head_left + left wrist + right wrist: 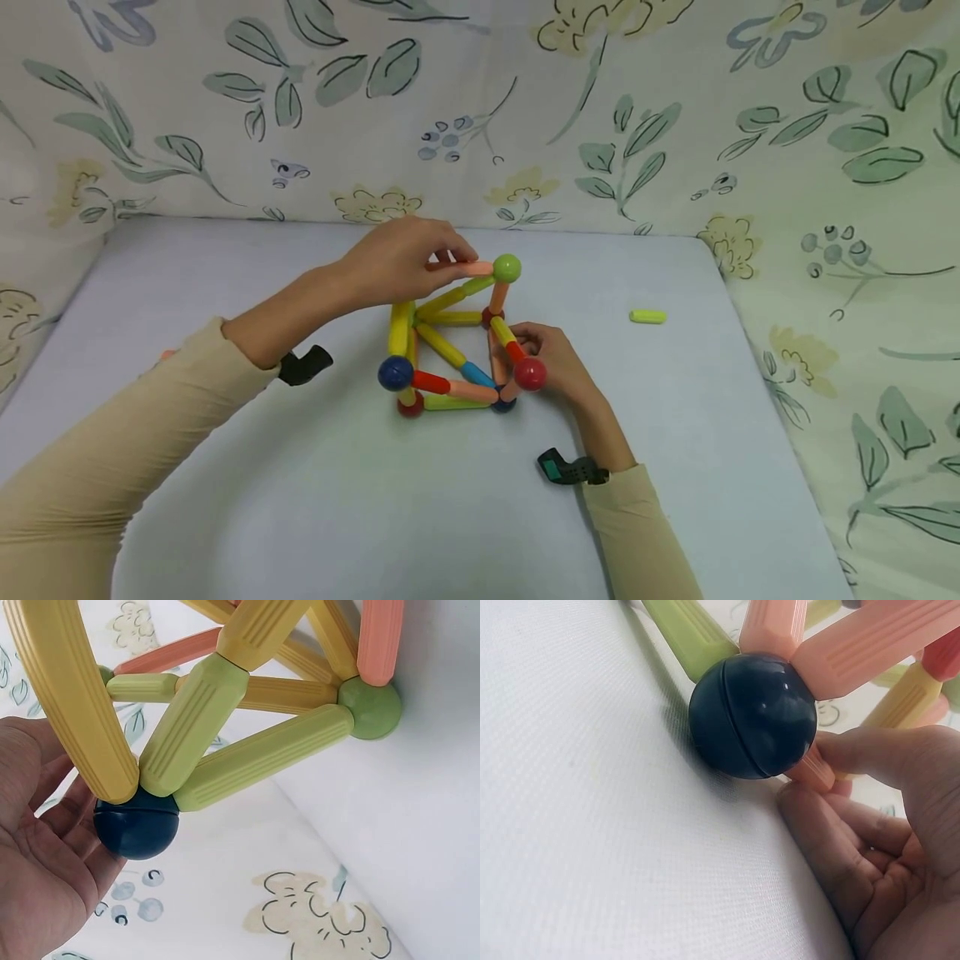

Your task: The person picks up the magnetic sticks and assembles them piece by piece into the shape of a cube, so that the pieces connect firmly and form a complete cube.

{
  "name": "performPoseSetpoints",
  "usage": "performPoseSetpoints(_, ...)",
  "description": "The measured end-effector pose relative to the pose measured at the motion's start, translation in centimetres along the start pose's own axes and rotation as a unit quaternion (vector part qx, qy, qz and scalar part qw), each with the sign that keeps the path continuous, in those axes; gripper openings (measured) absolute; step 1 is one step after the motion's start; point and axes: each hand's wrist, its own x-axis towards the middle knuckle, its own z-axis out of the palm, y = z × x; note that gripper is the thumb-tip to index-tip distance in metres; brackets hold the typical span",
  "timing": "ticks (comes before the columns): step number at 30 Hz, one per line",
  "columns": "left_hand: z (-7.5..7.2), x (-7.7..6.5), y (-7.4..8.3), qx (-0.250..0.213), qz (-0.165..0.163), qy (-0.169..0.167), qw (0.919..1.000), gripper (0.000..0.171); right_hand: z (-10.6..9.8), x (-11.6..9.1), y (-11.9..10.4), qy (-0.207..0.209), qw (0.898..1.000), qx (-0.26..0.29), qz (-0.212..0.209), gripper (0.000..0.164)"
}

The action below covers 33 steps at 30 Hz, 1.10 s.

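Observation:
A frame of magnetic sticks and balls stands on the table. My left hand [405, 260] reaches over its far side, thumb and fingers pinching a pink magnetic stick [477, 268] beside the raised green ball [507, 268]. In the left wrist view, the left fingers lie against a dark blue ball [136, 825] joining yellow and green sticks. My right hand [558, 362] is low on the right, behind the red ball [530, 374]. Its thumb and finger pinch a pink base stick [811, 771] next to another dark blue ball [754, 716]. The left hand hides a back corner.
One loose yellow-green stick [647, 317] lies on the white table [337, 517] to the right. A bit of something pink [167, 355] shows beyond the left sleeve. Floral cloth [480, 108] hangs behind the table's far edge. Each wrist wears a dark band.

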Motion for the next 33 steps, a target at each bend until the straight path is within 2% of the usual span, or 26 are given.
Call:
performPoseSetpoints(9, 0.6, -0.5, -0.4, -0.029, -0.011, 0.004, 0.9995, 0.029, 0.3, -0.3, 0.2, 0.004, 1.0, -0.003, 0.015, 0.068)
performPoseSetpoints(11, 0.5, -0.9, -0.7, -0.036, -0.021, 0.005, 0.9991, 0.032, 0.3, -0.4, 0.2, 0.001, 1.0, -0.003, 0.012, 0.069)
performPoseSetpoints(14, -0.1, -2.1, -1.4, -0.047, -0.038, 0.024, 0.9979, 0.036, 0.5, -0.4, 0.2, -0.003, 1.0, 0.0, 0.007, 0.07)
performPoseSetpoints(17, -0.7, -3.7, -2.4, -0.054, -0.049, 0.058, 0.9956, 0.037, 0.7, -0.4, 0.1, -0.002, 1.0, -0.001, 0.006, 0.071)
performPoseSetpoints(22, -1.1, -7.5, -4.4, -0.047, -0.076, 0.106, 0.9903, 0.037, 0.8, -0.3, -0.1, -0.001, 1.0, -0.007, 0.015, 0.069)
performPoseSetpoints(28, -0.9, -12.0, -6.6, -0.043, -0.136, 0.124, 0.9821, 0.038, 0.4, -0.1, -0.7, 0.003, 1.0, -0.026, 0.015, 0.074)
performPoseSetpoints(33, -0.5, -16.0, -8.3, -0.054, -0.191, 0.128, 0.9717, 0.044, 0.3, -0.2, -1.2, 0.008, 0.999, -0.051, 0.013, 0.074)
